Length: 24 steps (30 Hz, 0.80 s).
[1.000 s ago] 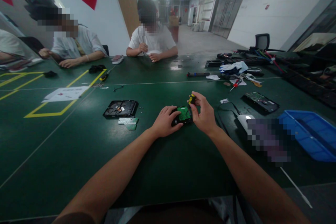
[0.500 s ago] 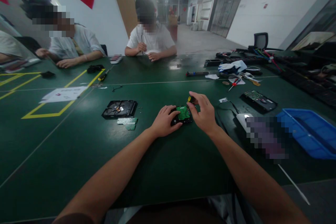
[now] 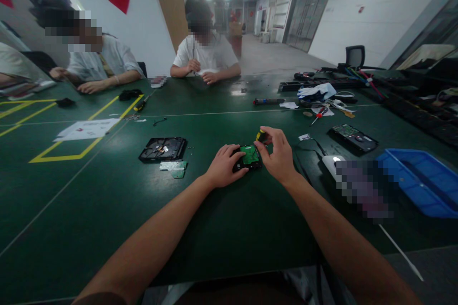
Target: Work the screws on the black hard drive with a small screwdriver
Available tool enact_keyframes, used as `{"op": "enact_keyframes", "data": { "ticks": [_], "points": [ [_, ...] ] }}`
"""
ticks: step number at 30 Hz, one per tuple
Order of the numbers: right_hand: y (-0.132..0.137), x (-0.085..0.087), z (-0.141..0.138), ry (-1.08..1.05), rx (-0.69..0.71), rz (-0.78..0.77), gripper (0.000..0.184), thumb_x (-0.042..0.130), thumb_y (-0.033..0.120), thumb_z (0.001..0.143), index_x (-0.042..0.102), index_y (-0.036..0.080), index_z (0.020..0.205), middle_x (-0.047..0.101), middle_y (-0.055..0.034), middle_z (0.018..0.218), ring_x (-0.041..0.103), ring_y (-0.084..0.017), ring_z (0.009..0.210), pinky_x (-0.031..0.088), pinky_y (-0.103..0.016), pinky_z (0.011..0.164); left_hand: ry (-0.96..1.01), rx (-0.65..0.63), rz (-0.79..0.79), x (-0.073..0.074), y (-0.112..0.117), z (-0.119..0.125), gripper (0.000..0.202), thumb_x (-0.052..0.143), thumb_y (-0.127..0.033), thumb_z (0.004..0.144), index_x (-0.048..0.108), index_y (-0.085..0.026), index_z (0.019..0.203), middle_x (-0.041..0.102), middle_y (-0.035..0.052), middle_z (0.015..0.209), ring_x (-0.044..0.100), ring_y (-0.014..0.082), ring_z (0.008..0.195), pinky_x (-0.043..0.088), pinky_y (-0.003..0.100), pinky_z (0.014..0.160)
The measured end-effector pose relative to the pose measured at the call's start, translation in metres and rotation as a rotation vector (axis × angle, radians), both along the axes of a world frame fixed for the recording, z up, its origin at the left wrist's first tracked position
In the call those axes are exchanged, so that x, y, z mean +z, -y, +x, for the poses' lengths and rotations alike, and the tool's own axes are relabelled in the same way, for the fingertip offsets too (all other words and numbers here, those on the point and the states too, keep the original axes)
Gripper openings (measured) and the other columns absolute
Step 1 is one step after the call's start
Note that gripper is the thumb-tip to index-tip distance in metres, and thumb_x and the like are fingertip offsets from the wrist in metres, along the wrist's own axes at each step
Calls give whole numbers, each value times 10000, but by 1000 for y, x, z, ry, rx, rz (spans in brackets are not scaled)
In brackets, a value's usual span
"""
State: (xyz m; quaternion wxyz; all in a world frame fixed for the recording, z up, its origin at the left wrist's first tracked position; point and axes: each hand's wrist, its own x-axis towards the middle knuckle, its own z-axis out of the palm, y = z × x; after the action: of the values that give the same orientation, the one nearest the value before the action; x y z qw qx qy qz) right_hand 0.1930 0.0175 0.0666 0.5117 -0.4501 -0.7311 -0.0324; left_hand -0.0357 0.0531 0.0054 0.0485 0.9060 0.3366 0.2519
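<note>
A small black hard drive with a green circuit board (image 3: 249, 156) lies on the green table (image 3: 229, 219) in front of me. My left hand (image 3: 224, 166) rests on its left side, fingers curled over the edge and pressing it down. My right hand (image 3: 277, 154) is closed round a screwdriver with a yellow and black handle (image 3: 261, 136), held upright over the board's right part. The screwdriver's tip is hidden behind my fingers.
To the left lie an opened black drive (image 3: 163, 148) and a loose green board (image 3: 174, 167). On the right sit another drive (image 3: 352, 137), a blue tray (image 3: 422, 181) and scattered tools (image 3: 322, 100). Two people sit across the table.
My right hand has shifted slightly on the screwdriver handle, fingers turning round it. The left hand and the drive stay where they were.
</note>
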Motion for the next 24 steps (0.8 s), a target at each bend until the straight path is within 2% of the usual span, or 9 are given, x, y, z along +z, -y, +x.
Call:
{"op": "enact_keyframes", "data": {
  "ticks": [5, 10, 18, 24],
  "points": [
    [2, 2, 0, -5, 18, -16, 456, 668, 353, 1006, 523, 348, 1438, 625, -84, 1228, 664, -252, 970, 631, -493, 877, 14, 1, -23, 0, 0, 0, 563, 700, -529, 945, 604, -249, 1424, 527, 148, 1534, 473, 388, 1446, 362, 654, 1232],
    [3, 4, 1, -31, -7, 13, 399, 651, 311, 1009, 578, 347, 1399, 594, -89, 1193, 647, -262, 1011, 631, -497, 884, 16, -8, -19, 0, 0, 1, 559, 699, -525, 947, 613, -239, 1419, 520, 150, 1538, 473, 384, 1445, 361, 640, 1238],
    [4, 4, -2, 13, 65, 2, 475, 517, 206, 1034, 525, 328, 1493, 652, -98, 1350, 650, -290, 1209, 592, -549, 1022, 16, 0, -2, -2, -1, 1, 567, 693, -538, 951, 618, -218, 1413, 534, 161, 1520, 481, 376, 1432, 365, 627, 1237],
    [3, 0, -3, -10, 57, -25, 535, 551, 243, 1018, 478, 312, 1543, 613, -123, 1433, 640, -307, 1255, 603, -549, 1028, 9, 4, -17, -1, 0, 0, 564, 705, -533, 941, 618, -235, 1412, 532, 156, 1531, 476, 382, 1442, 360, 640, 1238]
  ]
}}
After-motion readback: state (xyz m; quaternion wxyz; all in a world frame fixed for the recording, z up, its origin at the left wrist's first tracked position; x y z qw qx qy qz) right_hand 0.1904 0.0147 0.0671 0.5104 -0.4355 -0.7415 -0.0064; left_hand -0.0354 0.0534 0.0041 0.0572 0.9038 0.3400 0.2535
